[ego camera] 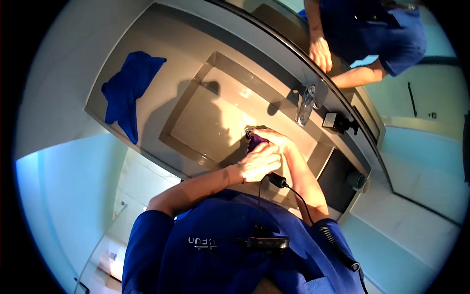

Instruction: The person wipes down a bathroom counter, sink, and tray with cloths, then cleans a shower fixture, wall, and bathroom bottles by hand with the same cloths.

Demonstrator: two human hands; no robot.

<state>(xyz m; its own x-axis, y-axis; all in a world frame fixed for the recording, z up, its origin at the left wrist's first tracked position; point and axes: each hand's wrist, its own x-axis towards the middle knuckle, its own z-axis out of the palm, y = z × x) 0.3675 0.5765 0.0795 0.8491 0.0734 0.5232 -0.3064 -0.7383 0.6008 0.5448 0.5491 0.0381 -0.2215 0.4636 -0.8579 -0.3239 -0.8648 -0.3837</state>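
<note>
Both of my hands are low inside the rectangular basin (198,121). Bunched under my left hand (260,163) is a purple cloth (257,143), with the fingers curled over it. My right hand (276,139) grips the cloth from the far side, its fingertips at a small round shiny metal piece (249,131). Whether that piece is the basin's drain fitting or a loose part, I cannot tell. Much of the cloth is hidden by my fingers. A chrome faucet (305,106) stands on the basin's back edge, beyond my right hand.
A blue cloth (128,88) lies crumpled on the counter (161,33) at the left. A dark pump bottle (336,123) stands right of the faucet. A black tray (337,176) holds cups (355,180). A mirror (404,99) runs along the back. A black cable (299,196) hangs before me.
</note>
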